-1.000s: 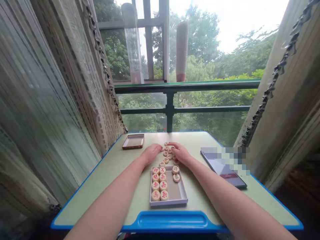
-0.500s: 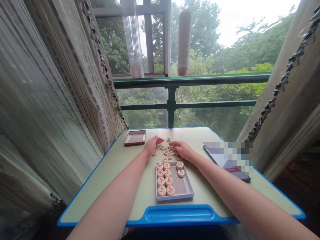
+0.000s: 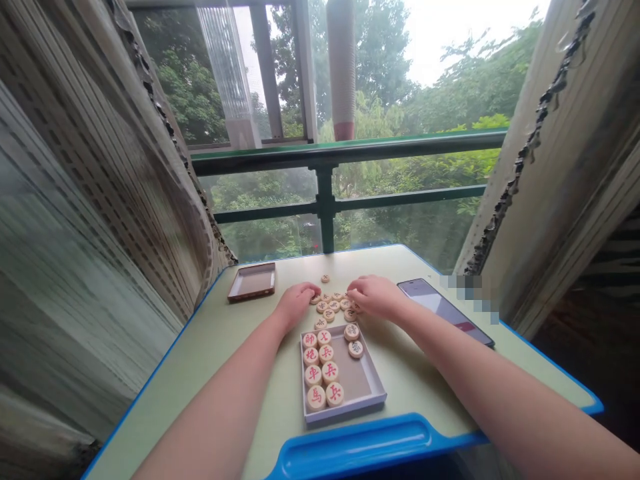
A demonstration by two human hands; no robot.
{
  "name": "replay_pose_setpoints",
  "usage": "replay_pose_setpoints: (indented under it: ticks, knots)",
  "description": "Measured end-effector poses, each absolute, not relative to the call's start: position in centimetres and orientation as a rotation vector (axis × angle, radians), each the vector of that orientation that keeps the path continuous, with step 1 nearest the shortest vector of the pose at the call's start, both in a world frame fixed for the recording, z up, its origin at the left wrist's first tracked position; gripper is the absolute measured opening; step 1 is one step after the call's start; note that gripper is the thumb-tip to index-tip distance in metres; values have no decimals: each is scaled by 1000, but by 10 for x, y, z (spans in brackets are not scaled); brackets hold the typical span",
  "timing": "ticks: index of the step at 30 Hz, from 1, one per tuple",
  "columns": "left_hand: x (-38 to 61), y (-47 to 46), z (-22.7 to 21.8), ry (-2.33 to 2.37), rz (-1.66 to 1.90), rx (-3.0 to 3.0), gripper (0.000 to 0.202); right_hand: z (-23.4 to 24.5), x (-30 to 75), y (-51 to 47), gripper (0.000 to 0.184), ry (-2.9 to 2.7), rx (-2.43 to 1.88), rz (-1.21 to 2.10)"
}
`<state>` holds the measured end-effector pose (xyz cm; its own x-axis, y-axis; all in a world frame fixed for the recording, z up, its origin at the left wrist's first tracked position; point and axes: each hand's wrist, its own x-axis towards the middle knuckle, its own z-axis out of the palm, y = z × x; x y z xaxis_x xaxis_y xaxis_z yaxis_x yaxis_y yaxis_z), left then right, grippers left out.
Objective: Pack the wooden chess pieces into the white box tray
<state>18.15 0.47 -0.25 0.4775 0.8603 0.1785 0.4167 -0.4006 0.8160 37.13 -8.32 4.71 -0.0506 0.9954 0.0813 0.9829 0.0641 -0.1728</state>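
Observation:
Several round wooden chess pieces [image 3: 333,305] lie loose in the middle of the pale green table [image 3: 240,347]. My left hand [image 3: 296,302] rests at the left edge of this pile, fingers curled down onto a piece. At the pile's right edge sits my right hand [image 3: 374,293], its fingers bent over the pieces there. Just in front of the pile, a grey box tray [image 3: 369,387] holds several pieces in rows, red characters at the left and dark ones at the right. One piece [image 3: 325,278] lies alone behind the pile.
A brown box lid [image 3: 253,283] lies at the table's back left. To the right of my right hand lies a phone [image 3: 440,308]. A blue handle recess [image 3: 350,443] runs along the near edge. Curtains hang on both sides, a green railing [image 3: 345,148] behind.
My left hand has drawn back from behind the pile to its left edge and curled shut. The view has swung left and tilted. My right hand stays on the pile.

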Motion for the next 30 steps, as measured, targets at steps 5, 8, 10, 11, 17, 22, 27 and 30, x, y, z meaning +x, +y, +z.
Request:
replay_pose_setpoints:
  ticks: [5,8,10,11,17,22,27,30]
  knots:
    - [183,2,-2,1106,763,2207,33,59,376,-91,38,-2195,-2157,228]
    - [183,3,-2,1175,809,2236,41,63,378,-97,46,-2250,-2125,307]
    - [183,3,-3,1185,812,2279,40,64,378,-99,46,-2272,-2122,319]
    - [183,4,-3,1178,803,2301,38,64,378,-99,45,-2283,-2133,312]
    - [182,4,-7,1047,756,2417,33,57,374,-97,37,-2314,-2117,268]
    - [182,4,-7,1067,826,2411,44,56,375,-94,32,-2298,-2073,255]
    - [183,6,-8,975,742,2436,35,60,372,-97,30,-2311,-1940,201]
    - [183,6,-7,964,701,2439,31,57,370,-97,25,-2344,-1875,267]
